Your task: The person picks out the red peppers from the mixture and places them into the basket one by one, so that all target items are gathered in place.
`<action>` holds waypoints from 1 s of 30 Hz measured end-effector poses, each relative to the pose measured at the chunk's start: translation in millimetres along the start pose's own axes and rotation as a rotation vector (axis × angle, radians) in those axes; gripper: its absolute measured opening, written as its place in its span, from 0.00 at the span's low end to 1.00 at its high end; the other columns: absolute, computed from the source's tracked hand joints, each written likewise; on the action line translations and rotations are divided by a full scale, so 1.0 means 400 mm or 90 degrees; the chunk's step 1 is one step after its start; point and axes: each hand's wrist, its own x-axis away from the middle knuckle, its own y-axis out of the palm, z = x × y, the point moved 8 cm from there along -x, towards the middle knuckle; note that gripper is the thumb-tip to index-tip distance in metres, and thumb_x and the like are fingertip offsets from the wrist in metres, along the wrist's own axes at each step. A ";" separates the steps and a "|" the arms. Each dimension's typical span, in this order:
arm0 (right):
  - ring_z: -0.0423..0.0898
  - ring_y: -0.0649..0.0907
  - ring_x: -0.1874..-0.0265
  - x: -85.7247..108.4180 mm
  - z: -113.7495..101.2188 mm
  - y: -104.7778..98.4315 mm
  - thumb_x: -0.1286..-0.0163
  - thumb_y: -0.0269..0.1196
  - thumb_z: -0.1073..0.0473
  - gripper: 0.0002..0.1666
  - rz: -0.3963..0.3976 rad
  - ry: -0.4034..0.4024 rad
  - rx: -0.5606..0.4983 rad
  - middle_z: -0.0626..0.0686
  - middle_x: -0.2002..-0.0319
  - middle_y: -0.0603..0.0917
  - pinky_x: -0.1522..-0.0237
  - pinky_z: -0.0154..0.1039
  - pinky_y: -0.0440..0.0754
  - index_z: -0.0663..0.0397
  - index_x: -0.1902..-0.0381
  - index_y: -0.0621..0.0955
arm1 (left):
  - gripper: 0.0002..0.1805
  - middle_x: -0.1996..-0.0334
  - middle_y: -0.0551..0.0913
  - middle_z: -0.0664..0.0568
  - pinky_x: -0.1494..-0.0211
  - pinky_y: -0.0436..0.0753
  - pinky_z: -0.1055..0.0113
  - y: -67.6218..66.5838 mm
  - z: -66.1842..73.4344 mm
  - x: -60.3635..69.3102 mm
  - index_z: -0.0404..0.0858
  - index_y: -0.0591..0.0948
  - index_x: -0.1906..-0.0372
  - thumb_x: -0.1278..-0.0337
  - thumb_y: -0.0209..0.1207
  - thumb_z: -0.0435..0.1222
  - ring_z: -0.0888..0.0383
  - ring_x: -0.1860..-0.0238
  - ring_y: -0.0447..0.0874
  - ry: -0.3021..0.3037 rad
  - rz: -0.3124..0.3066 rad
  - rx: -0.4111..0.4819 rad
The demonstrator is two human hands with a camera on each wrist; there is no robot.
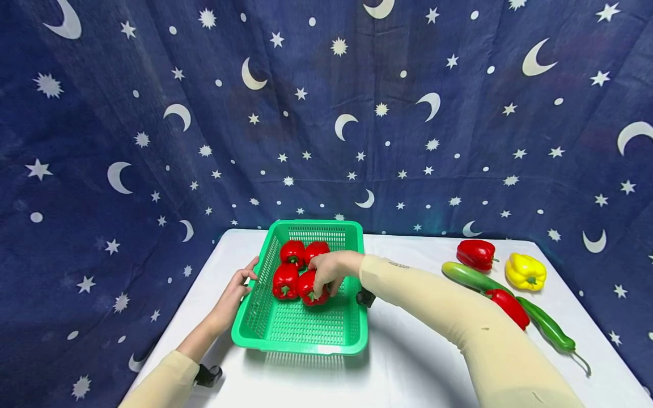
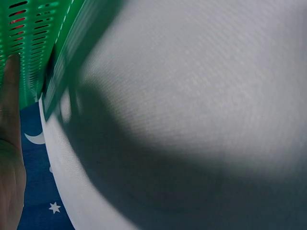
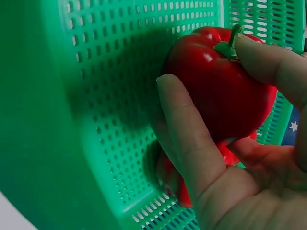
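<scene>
A green plastic basket (image 1: 301, 344) holds several red bell peppers. Inside it, my right hand (image 1: 329, 269) grips the front right red bell pepper (image 3: 220, 86), with the thumb near its green stem and the fingers around its side. Next to it lies another red bell pepper (image 1: 285, 281), and two more, including one red bell pepper (image 1: 292, 251), sit behind. At the basket's left side my left hand (image 1: 232, 297) touches the wall and rim with fairly straight fingers. In the left wrist view one finger (image 2: 11, 91) lies against the slotted outer wall.
On the white table (image 1: 408, 351), at the right, lie a red bell pepper (image 1: 475, 254), a yellow bell pepper (image 1: 525, 272), a green cucumber-like vegetable (image 1: 469, 276), a long green pepper (image 1: 548, 324) and another red pepper (image 1: 510, 307), partly behind my right sleeve. A star-patterned blue curtain (image 1: 326, 141) hangs behind.
</scene>
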 end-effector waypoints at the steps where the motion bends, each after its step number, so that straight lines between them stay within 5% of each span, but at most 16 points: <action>1: 0.53 0.84 0.56 -0.002 0.001 -0.001 0.44 0.73 0.70 0.52 0.003 0.003 0.010 0.60 0.45 0.75 0.55 0.50 0.85 0.64 0.25 0.61 | 0.14 0.18 0.50 0.42 0.35 0.56 0.78 0.001 0.000 -0.001 0.28 0.65 0.48 0.38 0.38 0.24 0.39 0.19 0.36 -0.002 0.000 -0.001; 12: 0.49 0.83 0.50 -0.007 0.007 0.000 0.43 0.76 0.66 0.52 0.023 0.012 0.073 0.59 0.39 0.75 0.54 0.46 0.85 0.63 0.25 0.63 | 0.14 0.18 0.49 0.42 0.35 0.57 0.78 0.002 0.006 -0.006 0.28 0.65 0.48 0.37 0.38 0.24 0.39 0.19 0.36 0.000 0.000 0.004; 20: 0.51 0.81 0.45 0.007 0.012 0.000 0.44 0.74 0.69 0.51 0.014 0.019 0.058 0.60 0.35 0.72 0.52 0.46 0.85 0.65 0.25 0.63 | 0.14 0.19 0.50 0.40 0.31 0.52 0.68 0.007 0.010 0.001 0.28 0.66 0.48 0.37 0.38 0.23 0.39 0.19 0.36 0.010 -0.004 -0.002; 30: 0.52 0.82 0.50 0.009 0.011 -0.004 0.43 0.74 0.70 0.47 0.004 0.021 0.016 0.61 0.41 0.75 0.50 0.49 0.84 0.69 0.28 0.64 | 0.14 0.19 0.49 0.39 0.34 0.54 0.75 0.006 0.010 0.000 0.28 0.66 0.48 0.37 0.38 0.23 0.37 0.20 0.35 0.018 -0.004 0.006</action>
